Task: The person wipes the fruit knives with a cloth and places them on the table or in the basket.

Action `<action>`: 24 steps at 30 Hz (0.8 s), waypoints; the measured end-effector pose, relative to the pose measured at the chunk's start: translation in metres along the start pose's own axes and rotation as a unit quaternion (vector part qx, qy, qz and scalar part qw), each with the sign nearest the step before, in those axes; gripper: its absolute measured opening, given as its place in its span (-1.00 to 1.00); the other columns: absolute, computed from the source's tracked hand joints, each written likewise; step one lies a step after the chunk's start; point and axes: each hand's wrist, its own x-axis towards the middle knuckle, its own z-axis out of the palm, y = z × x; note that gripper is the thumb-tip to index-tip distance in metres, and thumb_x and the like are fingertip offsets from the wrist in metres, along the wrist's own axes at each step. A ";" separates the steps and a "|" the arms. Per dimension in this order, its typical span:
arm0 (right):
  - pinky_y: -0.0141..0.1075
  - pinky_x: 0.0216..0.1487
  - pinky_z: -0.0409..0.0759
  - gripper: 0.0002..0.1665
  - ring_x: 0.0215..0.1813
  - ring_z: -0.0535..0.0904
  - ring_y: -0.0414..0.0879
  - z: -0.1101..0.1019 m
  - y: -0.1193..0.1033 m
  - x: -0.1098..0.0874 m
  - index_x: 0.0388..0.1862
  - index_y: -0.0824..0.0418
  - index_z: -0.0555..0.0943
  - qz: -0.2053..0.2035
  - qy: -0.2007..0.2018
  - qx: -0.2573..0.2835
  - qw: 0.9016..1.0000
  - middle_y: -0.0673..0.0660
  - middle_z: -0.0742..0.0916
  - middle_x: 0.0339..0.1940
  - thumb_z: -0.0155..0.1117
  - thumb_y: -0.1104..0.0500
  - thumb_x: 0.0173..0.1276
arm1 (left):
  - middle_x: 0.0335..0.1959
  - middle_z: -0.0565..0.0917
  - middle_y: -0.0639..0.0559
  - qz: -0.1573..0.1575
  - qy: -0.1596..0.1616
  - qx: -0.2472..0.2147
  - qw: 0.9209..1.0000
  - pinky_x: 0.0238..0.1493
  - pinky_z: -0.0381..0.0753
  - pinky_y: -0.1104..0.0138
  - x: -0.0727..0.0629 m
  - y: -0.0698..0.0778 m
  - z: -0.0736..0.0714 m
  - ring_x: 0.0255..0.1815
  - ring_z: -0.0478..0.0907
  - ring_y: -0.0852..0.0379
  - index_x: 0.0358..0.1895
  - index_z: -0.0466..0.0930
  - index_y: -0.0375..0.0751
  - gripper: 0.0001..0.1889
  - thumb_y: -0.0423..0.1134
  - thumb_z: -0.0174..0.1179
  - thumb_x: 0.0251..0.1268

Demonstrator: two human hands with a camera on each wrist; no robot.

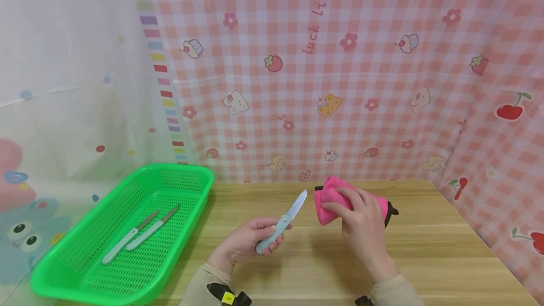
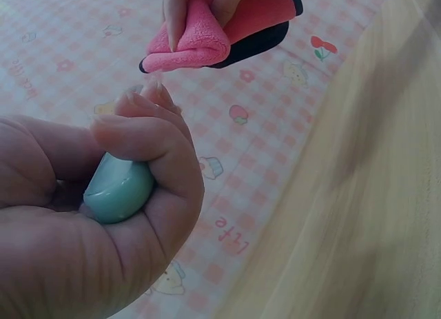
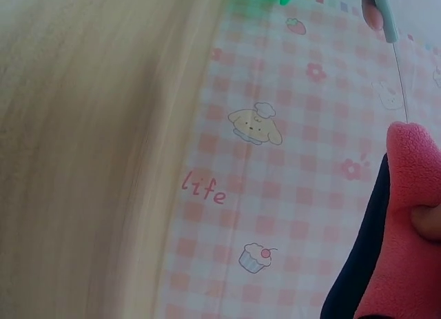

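Observation:
My left hand [image 1: 246, 241] grips a small knife by its pale mint handle [image 1: 274, 235]. The blade [image 1: 297, 206] points up and away to the right. In the left wrist view, the rounded butt of the knife handle [image 2: 120, 191] shows inside the curled fingers. My right hand [image 1: 363, 221] pinches a folded pink cloth [image 1: 326, 204] with black edging, held above the table to the right of the knife. In the right wrist view, the thin blade [image 3: 401, 85] runs down to the tip of the cloth [image 3: 413, 167].
On the left stands a green plastic basket [image 1: 178, 245] with perforated walls. Two similar knives, one knife [image 1: 121, 245] beside another knife [image 1: 146, 235], lie inside it with blades out. Behind the wooden table [image 1: 255, 202] hangs a pink checked curtain [image 1: 297, 84].

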 end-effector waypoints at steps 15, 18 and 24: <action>0.09 0.02 0.52 -0.42 0.05 0.52 0.20 0.000 -0.018 0.004 -0.22 -0.07 0.77 -0.049 0.000 0.015 0.999 0.14 0.69 -0.01 0.37 0.56 -0.06 | -0.35 0.56 0.02 -0.005 0.019 0.010 1.000 -0.42 0.49 0.51 0.000 0.003 0.001 -0.44 0.45 0.26 0.29 0.32 -0.60 -0.58 -0.30 -0.13 0.61; 0.09 0.00 0.52 -0.42 0.05 0.52 0.19 0.001 -0.021 0.005 -0.20 -0.09 0.76 -0.064 -0.002 0.013 0.998 0.13 0.68 0.01 0.41 0.53 -0.07 | -0.34 0.56 0.02 -0.009 0.022 0.012 1.000 -0.41 0.49 0.51 0.000 0.004 0.001 -0.43 0.44 0.26 0.29 0.35 -0.57 -0.59 -0.30 -0.12 0.61; 0.06 0.01 0.50 -0.47 0.03 0.52 0.17 0.005 -0.027 0.007 -0.21 -0.11 0.76 -0.096 -0.005 0.011 0.995 0.11 0.68 -0.01 0.39 0.49 -0.03 | -0.35 0.56 0.02 -0.004 0.022 0.018 1.000 -0.43 0.47 0.51 0.001 0.002 0.001 -0.42 0.44 0.27 0.28 0.31 -0.64 -0.59 -0.33 -0.16 0.61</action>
